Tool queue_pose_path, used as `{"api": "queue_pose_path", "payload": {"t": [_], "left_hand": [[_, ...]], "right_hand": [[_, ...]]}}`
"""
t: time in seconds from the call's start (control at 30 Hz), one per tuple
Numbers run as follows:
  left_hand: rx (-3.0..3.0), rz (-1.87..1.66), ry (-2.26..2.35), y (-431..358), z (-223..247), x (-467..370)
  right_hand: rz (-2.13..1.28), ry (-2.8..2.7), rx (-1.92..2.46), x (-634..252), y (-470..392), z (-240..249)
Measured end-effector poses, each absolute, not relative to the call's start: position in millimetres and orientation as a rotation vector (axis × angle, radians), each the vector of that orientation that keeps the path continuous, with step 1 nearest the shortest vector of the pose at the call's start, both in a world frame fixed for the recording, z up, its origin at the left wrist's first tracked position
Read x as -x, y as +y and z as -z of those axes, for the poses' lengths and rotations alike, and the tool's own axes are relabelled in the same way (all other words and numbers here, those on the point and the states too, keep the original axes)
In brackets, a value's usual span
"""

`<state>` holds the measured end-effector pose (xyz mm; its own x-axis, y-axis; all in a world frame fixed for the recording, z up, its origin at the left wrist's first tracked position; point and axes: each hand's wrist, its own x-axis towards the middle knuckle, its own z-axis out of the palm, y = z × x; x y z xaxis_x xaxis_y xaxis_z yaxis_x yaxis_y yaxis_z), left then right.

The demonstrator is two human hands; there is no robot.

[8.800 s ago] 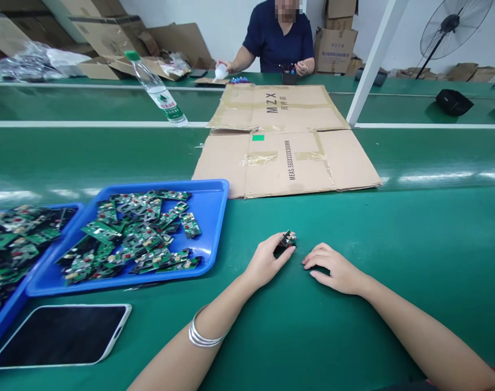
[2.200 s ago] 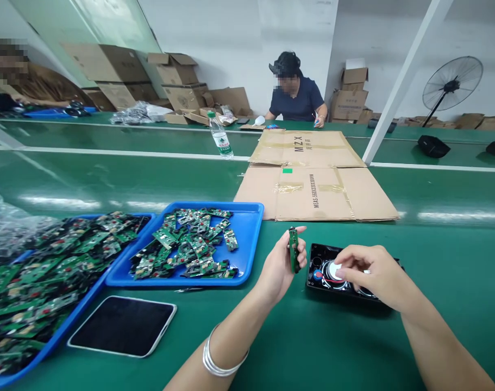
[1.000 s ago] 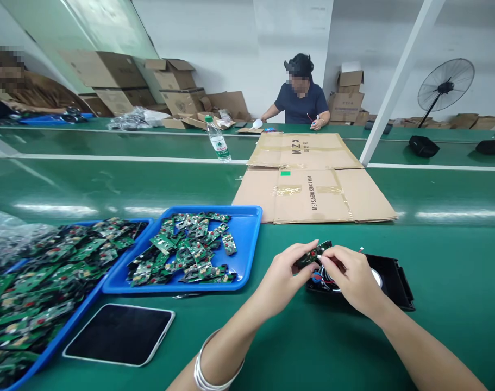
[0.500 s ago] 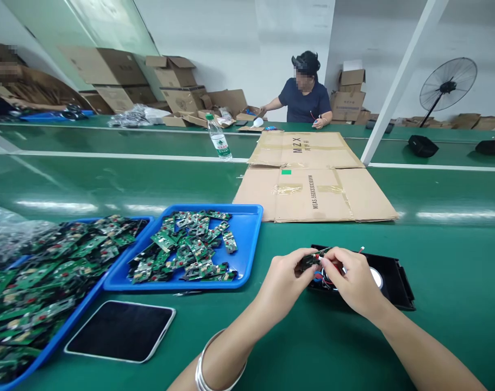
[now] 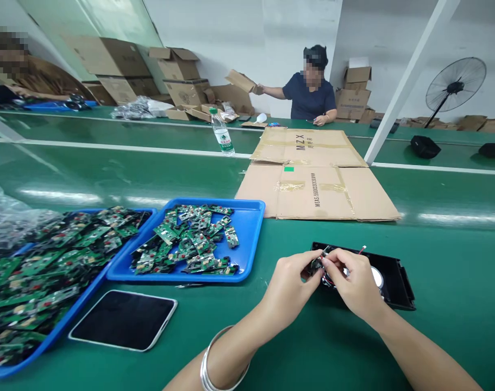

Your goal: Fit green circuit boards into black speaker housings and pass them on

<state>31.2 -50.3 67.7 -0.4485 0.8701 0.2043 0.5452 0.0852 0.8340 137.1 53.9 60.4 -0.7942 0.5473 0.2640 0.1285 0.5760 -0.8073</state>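
My left hand (image 5: 288, 279) is closed around a small green circuit board (image 5: 317, 264), held just above the left end of a black plastic housing (image 5: 397, 278). The fingertips of my right hand (image 5: 355, 279) pinch a wire plug against the board's edge; the plug itself is mostly covered by the fingers. Inside the housing, a white round part (image 5: 377, 278) shows beside my right hand, and red and black wires lie under the fingers. Another thin wire with a white end (image 5: 363, 248) sticks up behind the right hand.
Blue trays of circuit boards, one nearer (image 5: 253, 239) and one fuller (image 5: 54, 342), stand at left. A phone (image 5: 125, 320) and tweezers (image 5: 189, 285) lie in front. Flattened cardboard (image 5: 332, 190) and a water bottle (image 5: 223, 136) are beyond. A co-worker (image 5: 312, 92) sits opposite.
Both my hands stay together over the housing, while the board has turned slightly between the fingers. Across the bench, the co-worker has lifted a cardboard piece. The view has shifted a little.
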Motion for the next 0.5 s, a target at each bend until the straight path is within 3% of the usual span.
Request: {"api": "queue_pose_path", "payload": {"t": [0.2,0.37,0.5], "left_hand": [[-1.475,-1.271,2.024,-53,-75,-23],[-1.510,-1.015,2.105,-70,-95,-11],[-1.319,-0.841,1.753,-71,-103,-17]], "right_hand": [[-1.338,-2.383,0.449,-140,71,-70],[-1.042,-2.497,0.659,-180,106,-78],[-0.878,-2.726,0.832,-221,124,-65]]}}
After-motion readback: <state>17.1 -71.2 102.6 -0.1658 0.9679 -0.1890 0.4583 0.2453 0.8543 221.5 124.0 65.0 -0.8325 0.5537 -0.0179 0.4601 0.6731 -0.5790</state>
